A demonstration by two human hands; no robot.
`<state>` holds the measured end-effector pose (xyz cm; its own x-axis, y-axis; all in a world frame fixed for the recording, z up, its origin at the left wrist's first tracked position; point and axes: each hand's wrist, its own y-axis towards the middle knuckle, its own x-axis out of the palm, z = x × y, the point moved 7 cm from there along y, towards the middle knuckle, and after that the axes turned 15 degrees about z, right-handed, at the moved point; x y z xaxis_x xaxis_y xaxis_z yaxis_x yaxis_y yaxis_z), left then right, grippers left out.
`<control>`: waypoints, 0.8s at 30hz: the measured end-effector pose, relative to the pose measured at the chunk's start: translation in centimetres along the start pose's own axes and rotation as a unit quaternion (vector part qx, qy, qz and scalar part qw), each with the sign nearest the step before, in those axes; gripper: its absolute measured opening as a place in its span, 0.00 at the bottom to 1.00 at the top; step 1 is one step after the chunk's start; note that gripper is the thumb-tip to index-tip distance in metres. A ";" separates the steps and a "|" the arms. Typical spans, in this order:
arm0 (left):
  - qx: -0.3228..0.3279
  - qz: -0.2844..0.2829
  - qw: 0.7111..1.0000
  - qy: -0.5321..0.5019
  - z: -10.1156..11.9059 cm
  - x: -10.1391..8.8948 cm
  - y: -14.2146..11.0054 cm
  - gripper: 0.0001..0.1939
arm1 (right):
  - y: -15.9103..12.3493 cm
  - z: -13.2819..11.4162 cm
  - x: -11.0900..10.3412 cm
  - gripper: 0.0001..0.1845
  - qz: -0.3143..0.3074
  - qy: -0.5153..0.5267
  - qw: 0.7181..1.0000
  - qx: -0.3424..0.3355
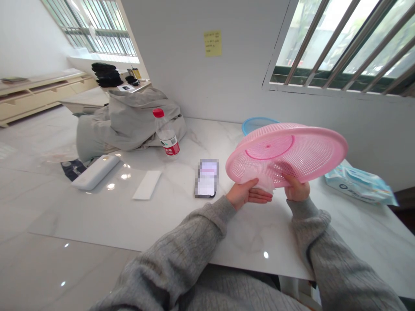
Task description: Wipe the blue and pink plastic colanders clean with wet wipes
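Note:
My right hand point(296, 188) grips the lower rim of a pink plastic mesh basket point(292, 149), holding it tilted up off the table with its perforated face toward me. My left hand point(244, 194) lies palm up just left of it. A crumpled white wet wipe point(257, 181) is held in that hand and pressed against the basket's mesh near the rim. My grey knit sleeves run back toward me from both wrists.
A blue basket point(257, 125) sits behind the pink one, with a wipes packet point(359, 185) to the right. A blurred phone point(206, 178), a red-capped plastic bottle point(167, 134), a white slab point(147, 185), a white case point(95, 172) and a grey cloth bundle point(129, 123) lie on the marble table point(259, 233).

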<state>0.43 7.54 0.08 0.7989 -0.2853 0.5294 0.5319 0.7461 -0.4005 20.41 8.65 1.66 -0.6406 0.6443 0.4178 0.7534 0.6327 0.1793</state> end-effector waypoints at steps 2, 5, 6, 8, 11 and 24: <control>0.008 0.004 1.000 0.015 0.1 -0.1 0.0 0.23 | 0.1 -0.3 0.3 0.17 -0.012 0.013 1.000 0.002; 0.011 0.013 0.999 0.036 0.1 -0.3 0.2 0.24 | 1.0 -0.6 -0.3 0.19 0.009 0.018 1.000 -0.019; 0.010 0.013 0.999 0.040 0.1 -0.3 0.2 0.24 | 1.4 -0.7 -0.6 0.20 0.015 0.015 0.999 -0.027; 0.009 0.013 0.999 0.045 0.1 -0.4 0.2 0.24 | 2.3 -0.8 -1.4 0.22 0.015 0.000 0.999 -0.046; 0.010 0.017 0.999 0.049 0.1 -0.5 0.2 0.22 | 3.4 -1.3 -2.3 0.22 0.008 -0.041 0.997 -0.071; 0.032 -0.003 0.999 -0.024 0.3 0.2 0.3 0.26 | -3.8 1.7 3.6 0.29 -0.202 -0.047 0.968 0.138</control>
<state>0.68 7.88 0.33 0.7800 -0.2622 0.5683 0.5169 0.7817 -0.3489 15.03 9.28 0.98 -0.8954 0.3483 0.2775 0.3780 0.9239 0.0601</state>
